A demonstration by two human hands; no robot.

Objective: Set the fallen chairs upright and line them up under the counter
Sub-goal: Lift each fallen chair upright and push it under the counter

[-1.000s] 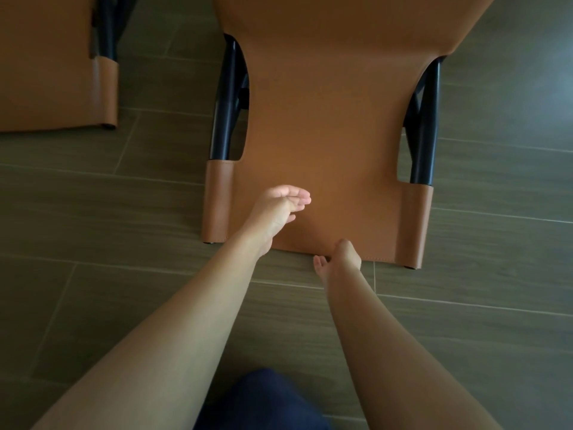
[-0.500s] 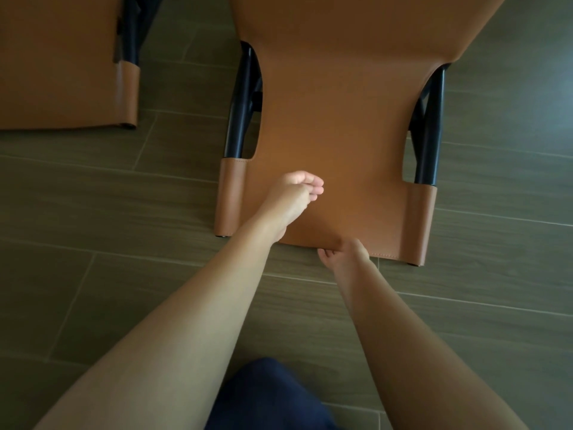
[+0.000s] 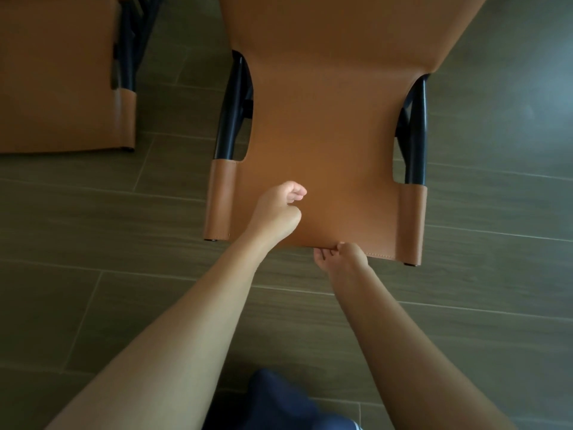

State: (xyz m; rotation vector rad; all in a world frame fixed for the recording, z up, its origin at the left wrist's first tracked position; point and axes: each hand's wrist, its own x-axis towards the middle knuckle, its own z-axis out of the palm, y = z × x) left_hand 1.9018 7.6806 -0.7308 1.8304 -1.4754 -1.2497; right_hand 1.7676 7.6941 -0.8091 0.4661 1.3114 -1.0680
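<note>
Nearest to me, at 6 o'clock, a fold of dark blue cloth point(image 3: 279, 401) is showing at the bottom edge. Both my bare forearms are reaching out over it toward 12 o'clock, above the grey-brown floor tiles point(image 3: 93, 249).

My right grip point(image 3: 342, 259) is pinching the near edge of the tan leather chair point(image 3: 325, 135). The fingers point(image 3: 321, 254) are tucking under the stitched hem and the knuckles are sitting against it. It is gripping a little toward 4 o'clock from the panel's middle.

My left grip point(image 3: 279, 206) is lying farther out, at about 10 o'clock from the right one, over the flat of the same leather panel. It is half-curled and narrow, closing on nothing. I cannot tell whether it is touching the leather or hovering just above it.

The chair is filling the middle of my view, its leather widening toward 12 o'clock and running out of the top. Its two leather-sleeved ends are lying low by the floor at 9 and 3 o'clock of my grips. Black frame tubes point(image 3: 231, 110) are running out of them beside the panel's cut-outs. I cannot tell whether the near edge is resting on the tiles.

Farthest off, at 10 o'clock, a second tan chair point(image 3: 55, 82) is lying well apart, partly cut off by the edge.
</note>
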